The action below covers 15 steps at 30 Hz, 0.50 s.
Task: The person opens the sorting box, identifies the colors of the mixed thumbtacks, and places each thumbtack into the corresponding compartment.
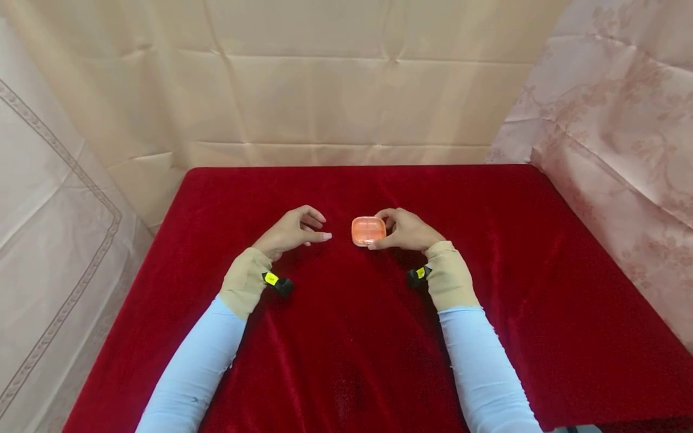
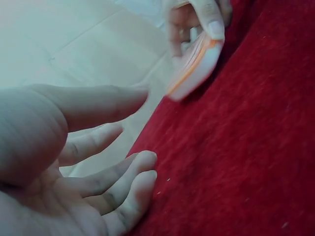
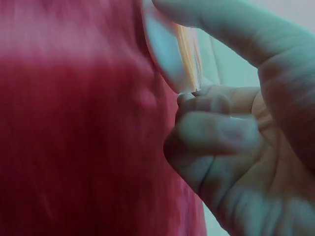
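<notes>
A small rounded-square orange case (image 1: 368, 231) with a clear, glossy top and a whitish underside is near the middle of the table. The right hand (image 1: 406, 231) grips its right side, thumb at the near edge and fingers at the far edge. In the right wrist view the case (image 3: 170, 49) shows edge-on between thumb and fingers. To the left of it, the left hand (image 1: 295, 230) holds nothing; its thumb and fingers are loosely bent and spread apart, facing the case. The left wrist view shows a gap between this hand (image 2: 74, 162) and the case (image 2: 194, 69).
Red velvet cloth (image 1: 346, 349) covers the table. A beige curtain (image 1: 346, 90) hangs behind its far edge, with a floral pink curtain (image 1: 628, 132) on the right and a pale curtain (image 1: 49, 240) on the left. Small black wrist devices (image 1: 280, 285) stick out inward from the cuffs.
</notes>
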Available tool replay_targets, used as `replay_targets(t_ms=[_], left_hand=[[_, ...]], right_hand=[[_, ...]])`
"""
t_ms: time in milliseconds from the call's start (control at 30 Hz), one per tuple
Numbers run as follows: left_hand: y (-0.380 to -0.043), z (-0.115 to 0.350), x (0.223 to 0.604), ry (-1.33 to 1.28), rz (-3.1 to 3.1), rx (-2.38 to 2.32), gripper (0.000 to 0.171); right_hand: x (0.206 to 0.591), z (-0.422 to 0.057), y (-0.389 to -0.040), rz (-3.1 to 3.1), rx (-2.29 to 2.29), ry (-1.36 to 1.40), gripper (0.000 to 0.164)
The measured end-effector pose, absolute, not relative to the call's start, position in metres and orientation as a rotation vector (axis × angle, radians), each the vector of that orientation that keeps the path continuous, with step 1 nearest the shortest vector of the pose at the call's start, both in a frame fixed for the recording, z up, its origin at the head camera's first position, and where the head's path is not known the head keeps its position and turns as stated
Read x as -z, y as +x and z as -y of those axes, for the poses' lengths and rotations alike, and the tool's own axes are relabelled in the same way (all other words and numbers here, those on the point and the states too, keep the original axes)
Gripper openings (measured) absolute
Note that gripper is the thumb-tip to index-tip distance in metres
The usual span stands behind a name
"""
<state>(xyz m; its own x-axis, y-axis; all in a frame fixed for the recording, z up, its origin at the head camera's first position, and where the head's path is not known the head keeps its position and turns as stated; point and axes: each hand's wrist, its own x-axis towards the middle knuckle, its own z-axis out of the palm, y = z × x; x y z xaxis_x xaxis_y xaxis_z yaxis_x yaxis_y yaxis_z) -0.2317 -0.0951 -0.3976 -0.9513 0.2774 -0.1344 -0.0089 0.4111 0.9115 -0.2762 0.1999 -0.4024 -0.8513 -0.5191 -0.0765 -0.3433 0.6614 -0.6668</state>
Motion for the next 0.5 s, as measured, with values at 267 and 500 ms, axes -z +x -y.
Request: replay_targets(t_ms=[267, 500], left_hand=[[-0.233, 0.105, 0.398, 0.172, -2.399, -1.587, 0.038], [-0.233, 0.104, 0.402, 0.186, -2.389, -1.606, 0.031]], right_hand=[[0.404, -0.230, -0.281, -2.587, 1.029, -0.543, 0.073], [0.389, -0.243, -0.276, -2.556, 1.024, -0.496, 0.082]])
